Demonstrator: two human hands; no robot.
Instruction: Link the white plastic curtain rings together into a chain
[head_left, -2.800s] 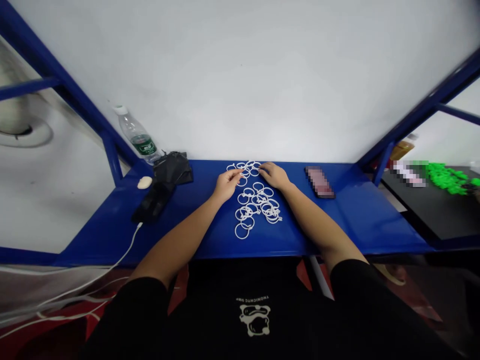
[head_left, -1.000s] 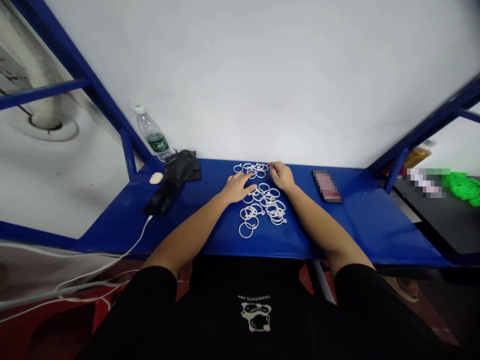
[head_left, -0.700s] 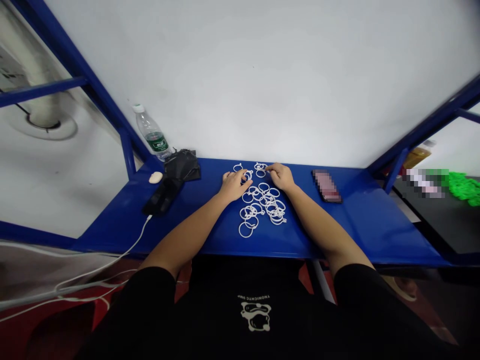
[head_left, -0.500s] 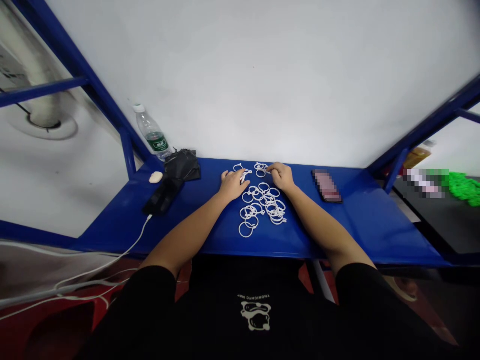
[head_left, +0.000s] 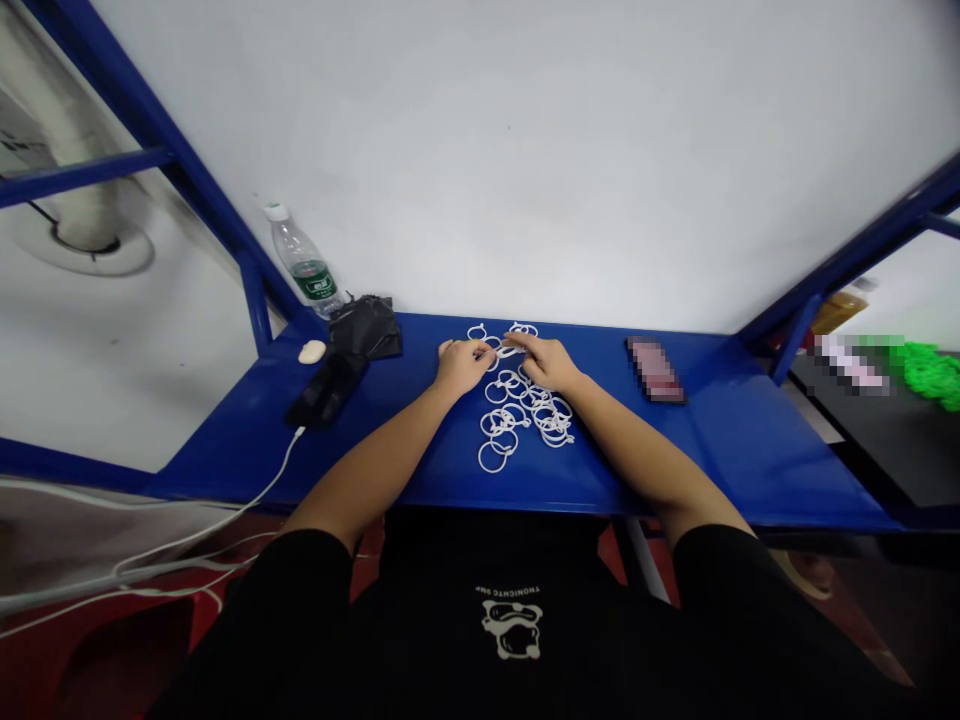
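Fingers of the left hand are bent at white rings, and those of the right hand are extended toward them; whether a ring is grasped by either cannot be told. More rings are scattered on the blue counter, nearer the black shirt.

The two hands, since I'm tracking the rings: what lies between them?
In the head view, white rings lie between the left hand and the right hand; their number is unclear.

The right grip hides parts of the white rings beneath it; pixelation blurs the phone; the right edge crops the green pile.
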